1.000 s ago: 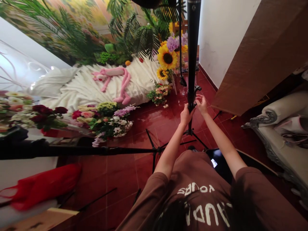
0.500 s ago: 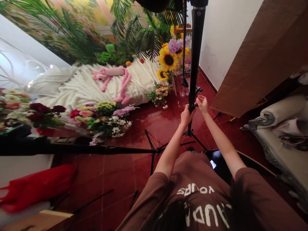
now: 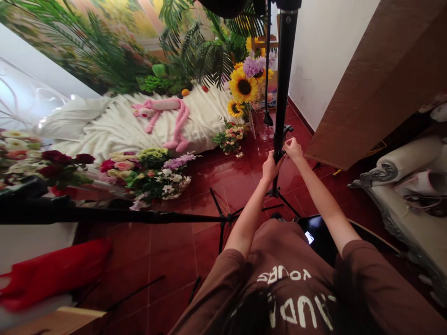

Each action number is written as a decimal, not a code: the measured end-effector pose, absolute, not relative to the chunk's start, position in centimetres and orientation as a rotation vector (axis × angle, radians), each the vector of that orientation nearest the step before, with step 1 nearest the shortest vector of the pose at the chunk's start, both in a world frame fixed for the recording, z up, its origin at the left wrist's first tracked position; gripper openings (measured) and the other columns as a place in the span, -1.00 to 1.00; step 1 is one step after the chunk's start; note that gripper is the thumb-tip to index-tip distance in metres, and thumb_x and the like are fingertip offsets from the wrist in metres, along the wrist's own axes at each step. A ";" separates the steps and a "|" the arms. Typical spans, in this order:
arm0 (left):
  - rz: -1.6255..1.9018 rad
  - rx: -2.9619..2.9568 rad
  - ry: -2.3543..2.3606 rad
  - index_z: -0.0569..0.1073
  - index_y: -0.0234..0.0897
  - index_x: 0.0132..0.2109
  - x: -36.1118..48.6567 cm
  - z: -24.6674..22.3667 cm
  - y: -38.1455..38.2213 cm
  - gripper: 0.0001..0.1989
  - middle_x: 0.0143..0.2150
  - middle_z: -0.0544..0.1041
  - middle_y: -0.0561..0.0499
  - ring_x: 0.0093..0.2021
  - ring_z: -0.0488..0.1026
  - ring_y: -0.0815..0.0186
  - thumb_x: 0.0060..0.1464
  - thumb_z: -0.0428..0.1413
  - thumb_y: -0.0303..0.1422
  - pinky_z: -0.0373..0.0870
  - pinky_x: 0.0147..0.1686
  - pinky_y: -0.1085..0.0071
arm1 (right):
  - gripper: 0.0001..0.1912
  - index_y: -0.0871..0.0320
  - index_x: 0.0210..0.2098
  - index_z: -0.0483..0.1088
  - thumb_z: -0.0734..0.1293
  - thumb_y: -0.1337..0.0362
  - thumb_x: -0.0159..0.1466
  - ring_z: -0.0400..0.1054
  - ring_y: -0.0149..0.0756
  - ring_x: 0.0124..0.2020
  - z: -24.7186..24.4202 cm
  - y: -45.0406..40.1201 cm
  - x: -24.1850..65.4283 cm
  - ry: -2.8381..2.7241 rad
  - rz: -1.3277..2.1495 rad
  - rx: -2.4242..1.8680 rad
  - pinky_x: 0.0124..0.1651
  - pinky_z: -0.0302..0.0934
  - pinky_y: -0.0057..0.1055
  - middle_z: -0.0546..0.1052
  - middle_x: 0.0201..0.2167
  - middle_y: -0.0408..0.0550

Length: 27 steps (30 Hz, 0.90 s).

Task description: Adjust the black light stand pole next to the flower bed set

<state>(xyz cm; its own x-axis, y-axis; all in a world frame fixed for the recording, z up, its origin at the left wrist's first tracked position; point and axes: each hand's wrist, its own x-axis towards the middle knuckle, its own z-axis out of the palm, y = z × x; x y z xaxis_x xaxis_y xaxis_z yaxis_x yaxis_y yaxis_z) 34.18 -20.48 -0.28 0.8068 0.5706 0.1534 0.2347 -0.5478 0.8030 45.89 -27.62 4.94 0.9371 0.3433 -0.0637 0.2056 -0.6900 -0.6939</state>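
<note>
A black light stand (image 3: 284, 74) rises upright in front of me, its legs spread on the red tiles. My left hand (image 3: 271, 166) is wrapped around its pole, just below a black clamp knob (image 3: 288, 129). Close to the pole's right side, my right hand (image 3: 292, 150) has its fingers pinched at a small knob on the stand, mostly hidden by the fingers. A black cable (image 3: 267, 83) with a plug at its end hangs beside the pole.
A second black stand (image 3: 188, 217) stretches across the left. Artificial flowers (image 3: 153, 177) and a white-draped bed (image 3: 122, 123) with a pink plush toy (image 3: 179, 122) lie beyond. Brown board (image 3: 344, 97) leans at right, near a cream sofa (image 3: 408, 158).
My right hand's fingers have turned and curled in slightly at the knob. My left hand keeps its hold on the pole.
</note>
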 end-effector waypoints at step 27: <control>0.036 1.983 0.839 0.44 -0.27 -0.23 21.6 -9.5 -15.6 -0.76 -0.20 0.61 -0.12 -0.25 0.57 0.26 0.14 0.07 -0.18 0.45 -0.15 0.36 | -0.46 0.16 -0.16 0.51 0.04 -0.04 0.37 0.48 -0.12 -0.11 1.3 -28.1 44.3 -0.247 0.001 -2.181 -0.06 0.27 -0.28 0.61 -0.19 0.10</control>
